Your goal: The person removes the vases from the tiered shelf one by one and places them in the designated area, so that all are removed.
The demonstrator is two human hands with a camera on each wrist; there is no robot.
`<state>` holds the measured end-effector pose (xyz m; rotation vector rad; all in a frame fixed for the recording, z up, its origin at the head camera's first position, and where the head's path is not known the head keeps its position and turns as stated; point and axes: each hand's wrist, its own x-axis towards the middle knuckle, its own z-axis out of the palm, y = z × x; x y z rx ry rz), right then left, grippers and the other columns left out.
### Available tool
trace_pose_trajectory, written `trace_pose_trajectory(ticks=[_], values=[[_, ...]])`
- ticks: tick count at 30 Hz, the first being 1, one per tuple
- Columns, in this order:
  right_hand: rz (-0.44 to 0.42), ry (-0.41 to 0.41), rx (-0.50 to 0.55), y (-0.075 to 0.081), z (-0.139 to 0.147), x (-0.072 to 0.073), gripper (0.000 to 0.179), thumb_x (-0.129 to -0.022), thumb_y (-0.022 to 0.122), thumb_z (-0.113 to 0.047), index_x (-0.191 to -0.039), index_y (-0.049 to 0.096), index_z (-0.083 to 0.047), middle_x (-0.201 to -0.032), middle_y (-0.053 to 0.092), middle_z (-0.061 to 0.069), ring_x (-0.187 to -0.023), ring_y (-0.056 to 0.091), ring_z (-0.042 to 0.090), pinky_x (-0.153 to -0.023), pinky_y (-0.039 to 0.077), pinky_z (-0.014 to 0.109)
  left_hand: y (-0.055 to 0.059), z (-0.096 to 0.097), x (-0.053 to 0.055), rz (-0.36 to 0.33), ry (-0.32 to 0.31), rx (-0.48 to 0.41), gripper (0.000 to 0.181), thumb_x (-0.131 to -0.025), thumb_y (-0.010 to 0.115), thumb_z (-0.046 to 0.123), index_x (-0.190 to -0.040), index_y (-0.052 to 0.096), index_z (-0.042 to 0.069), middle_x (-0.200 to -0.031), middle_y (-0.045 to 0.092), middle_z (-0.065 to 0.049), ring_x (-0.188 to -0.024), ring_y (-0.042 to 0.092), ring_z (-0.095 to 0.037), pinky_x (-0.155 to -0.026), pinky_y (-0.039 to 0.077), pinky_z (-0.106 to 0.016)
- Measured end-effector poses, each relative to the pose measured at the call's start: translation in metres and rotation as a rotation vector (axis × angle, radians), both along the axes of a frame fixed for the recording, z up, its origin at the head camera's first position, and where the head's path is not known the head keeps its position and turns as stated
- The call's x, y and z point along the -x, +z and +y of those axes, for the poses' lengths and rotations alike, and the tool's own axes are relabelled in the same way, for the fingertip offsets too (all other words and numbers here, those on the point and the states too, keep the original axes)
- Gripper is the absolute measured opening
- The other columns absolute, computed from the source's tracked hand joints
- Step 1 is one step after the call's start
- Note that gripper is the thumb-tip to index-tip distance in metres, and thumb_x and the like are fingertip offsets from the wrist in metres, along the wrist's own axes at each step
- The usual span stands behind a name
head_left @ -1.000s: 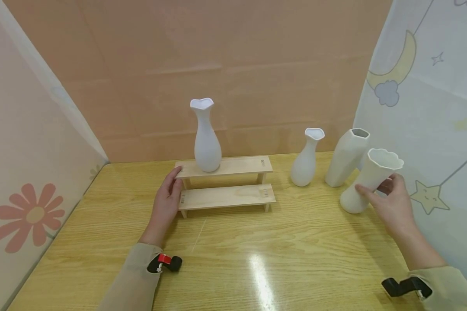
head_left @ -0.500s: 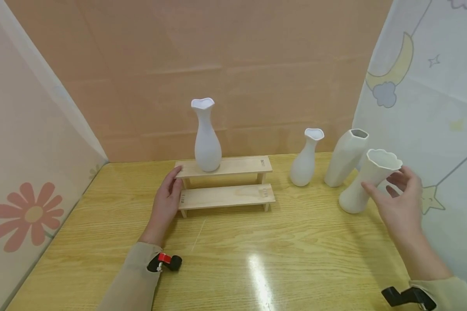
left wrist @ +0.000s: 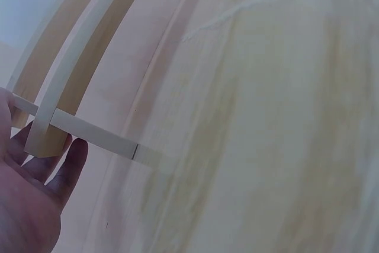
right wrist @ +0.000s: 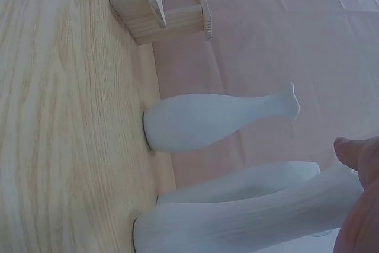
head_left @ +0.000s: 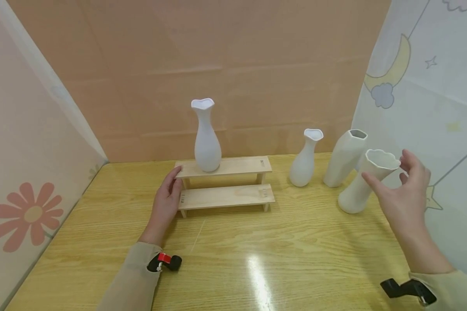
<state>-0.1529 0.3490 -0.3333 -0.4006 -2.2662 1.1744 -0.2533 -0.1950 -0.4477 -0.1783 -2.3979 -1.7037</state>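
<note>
A white fluted vase (head_left: 359, 188) stands on the table near the right side. My right hand (head_left: 402, 194) is spread around its rim, the thumb against the neck and the fingers (head_left: 410, 160) apart behind the rim. The right wrist view shows this fluted vase (right wrist: 249, 220) with a fingertip (right wrist: 354, 152) beside it. My left hand (head_left: 166, 202) rests with straight fingers against the left end of a two-step wooden shelf (head_left: 233, 196), also seen as the shelf (left wrist: 65, 87) above the left hand (left wrist: 29, 205). A tall white vase (head_left: 207, 142) stands on the upper step.
A small curvy white vase (head_left: 304, 166) and an angular white vase (head_left: 344, 160) stand between the shelf and the fluted vase. A peach wall closes the back, and printed curtains hang close on the left and right. The wooden table (head_left: 257, 259) is bare in front.
My right hand has slid up from the fluted vase's body to its rim and spread its fingers. The left hand and the shelf have not moved.
</note>
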Motion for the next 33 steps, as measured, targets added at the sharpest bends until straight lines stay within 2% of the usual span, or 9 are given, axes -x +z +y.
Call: trace_pose_trajectory(ticks=[5, 13, 19, 25, 28, 33], values=[[0.046, -0.001, -0.074, 0.010, -0.006, 0.000, 0.094, -0.099, 0.084, -0.028, -0.175, 0.028, -0.026, -0.176, 0.025, 0.002, -0.161, 0.024, 0.019, -0.129, 0.017, 0.031, 0.000, 0.000, 0.000, 0.003, 0.000, -0.001, 0.049, -0.121, 0.046, 0.040, -0.169, 0.046, 0.031, -0.147, 0.060, -0.020, -0.128, 0.055, -0.027, -0.113, 0.044, -0.049], [0.159, 0.043, -0.124, 0.028, -0.036, -0.005, 0.092, -0.096, 0.086, -0.018, -0.172, 0.035, -0.031, -0.174, 0.030, -0.007, -0.160, 0.027, 0.013, -0.128, 0.017, 0.030, 0.001, 0.001, 0.000, -0.002, 0.001, 0.009, 0.049, -0.121, 0.045, 0.039, -0.169, 0.045, 0.032, -0.144, 0.060, -0.019, -0.126, 0.055, -0.027, -0.112, 0.044, -0.049], [0.272, 0.151, -0.169, 0.033, -0.062, 0.004, 0.098, -0.090, 0.091, -0.005, -0.170, 0.040, -0.025, -0.171, 0.037, -0.004, -0.157, 0.032, 0.014, -0.127, 0.020, 0.029, 0.000, 0.001, 0.000, -0.003, 0.003, 0.014, 0.049, -0.121, 0.045, 0.041, -0.169, 0.045, 0.033, -0.136, 0.060, -0.019, -0.122, 0.055, -0.028, -0.110, 0.045, -0.048], [0.347, 0.314, -0.195, 0.038, -0.093, 0.018, 0.101, -0.085, 0.092, 0.006, -0.170, 0.042, -0.015, -0.169, 0.040, 0.006, -0.157, 0.035, 0.023, -0.128, 0.022, 0.028, 0.000, 0.000, 0.000, 0.002, 0.007, 0.014, 0.049, -0.121, 0.045, 0.042, -0.169, 0.046, 0.032, -0.137, 0.060, -0.020, -0.122, 0.055, -0.028, -0.109, 0.045, -0.048], [0.316, 0.386, -0.191, 0.039, -0.109, 0.026, 0.102, -0.086, 0.093, 0.003, -0.171, 0.039, -0.015, -0.170, 0.039, 0.007, -0.157, 0.036, 0.027, -0.128, 0.023, 0.028, 0.000, 0.000, 0.000, 0.003, 0.007, 0.013, 0.050, -0.121, 0.045, 0.042, -0.169, 0.046, 0.032, -0.140, 0.060, -0.020, -0.125, 0.055, -0.028, -0.111, 0.045, -0.050], [0.194, 0.483, -0.141, 0.040, -0.134, 0.035, 0.101, -0.093, 0.093, -0.013, -0.174, 0.033, -0.023, -0.174, 0.034, 0.002, -0.159, 0.033, 0.027, -0.131, 0.025, 0.044, 0.000, 0.000, 0.000, -0.001, 0.009, 0.009, 0.050, -0.120, 0.046, 0.042, -0.169, 0.046, 0.032, -0.146, 0.060, -0.017, -0.130, 0.055, -0.028, -0.115, 0.044, -0.052]])
